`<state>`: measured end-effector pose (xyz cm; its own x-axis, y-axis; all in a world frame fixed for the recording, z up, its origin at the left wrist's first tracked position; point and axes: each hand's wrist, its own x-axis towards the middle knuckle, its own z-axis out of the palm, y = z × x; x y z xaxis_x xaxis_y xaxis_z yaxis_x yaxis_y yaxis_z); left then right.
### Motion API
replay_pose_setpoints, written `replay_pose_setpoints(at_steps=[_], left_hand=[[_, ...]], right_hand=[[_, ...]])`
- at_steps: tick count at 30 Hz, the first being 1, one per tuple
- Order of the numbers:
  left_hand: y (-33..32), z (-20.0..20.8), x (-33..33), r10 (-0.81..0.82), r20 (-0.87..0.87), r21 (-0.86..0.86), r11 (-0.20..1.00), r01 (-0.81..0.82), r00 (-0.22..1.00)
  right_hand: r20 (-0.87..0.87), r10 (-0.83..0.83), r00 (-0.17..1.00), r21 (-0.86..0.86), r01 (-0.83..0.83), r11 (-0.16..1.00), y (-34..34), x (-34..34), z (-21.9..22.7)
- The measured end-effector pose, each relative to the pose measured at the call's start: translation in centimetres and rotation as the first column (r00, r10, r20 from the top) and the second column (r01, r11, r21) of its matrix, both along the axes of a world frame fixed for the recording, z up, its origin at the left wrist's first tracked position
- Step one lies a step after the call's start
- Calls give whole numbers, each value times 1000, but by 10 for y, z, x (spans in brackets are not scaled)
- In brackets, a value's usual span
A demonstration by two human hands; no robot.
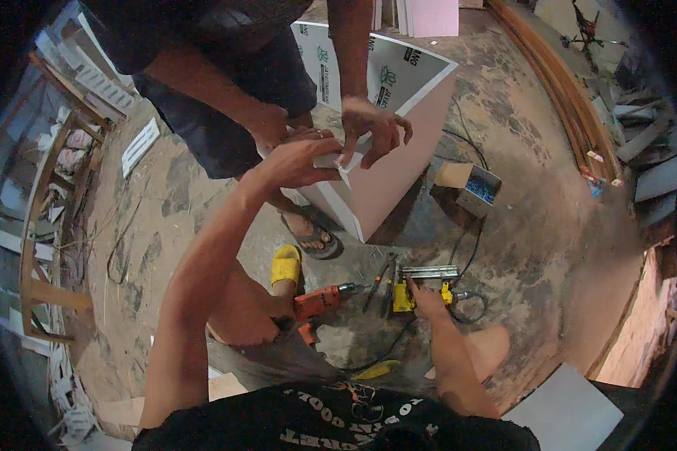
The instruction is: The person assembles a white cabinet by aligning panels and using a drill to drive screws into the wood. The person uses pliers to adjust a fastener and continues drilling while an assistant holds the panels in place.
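Observation:
My left hand [302,159] reaches up to the near top corner of a boxy assembly of white-faced panels [400,169], its fingers and thumb around the edge there. Low on the right, my right hand [427,298] grips a yellow nail gun [403,298] with a silver magazine, lying near the floor. A co-worker stands across from me; one of their hands [372,131] spreads over the same panel corner, and their other hand [269,124] is just behind mine. An orange drill [320,302] rests by my left foot, beside pliers-like tools [390,282] with dark and orange handles.
An open cardboard box [470,188] of small blue pieces stands right of the panels. A dark hose [475,252] runs across the floor from the nail gun. Long brown wooden strips [557,83] lie at the far right. A wooden frame [34,225] stands at the left.

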<state>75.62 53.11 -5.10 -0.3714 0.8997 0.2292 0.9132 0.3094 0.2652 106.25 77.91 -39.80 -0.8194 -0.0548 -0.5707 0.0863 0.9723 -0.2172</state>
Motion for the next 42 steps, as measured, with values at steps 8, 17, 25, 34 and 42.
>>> replay_pose_setpoints(at_steps=[8,17,25,34,42], left_hand=[[-14,-12,-8,-57,-46,37,998,59,997],[-11,-22,-2,-43,70,39,998,40,997],[-12,-15,-7,-8,125,-37,999,13,992],[-3,-15,-21,-104,139,54,994,98,985],[-3,-16,-22,-106,141,56,994,99,984]], right_hand=[[-287,-44,957,-56,30,998,-2,-11,13],[-312,-758,573,-716,382,584,22,-50,48],[626,-640,445,-687,-73,-723,12,-42,114],[-164,-903,398,-959,150,240,0,-5,138],[-65,-959,277,-985,137,106,-15,-7,157]])
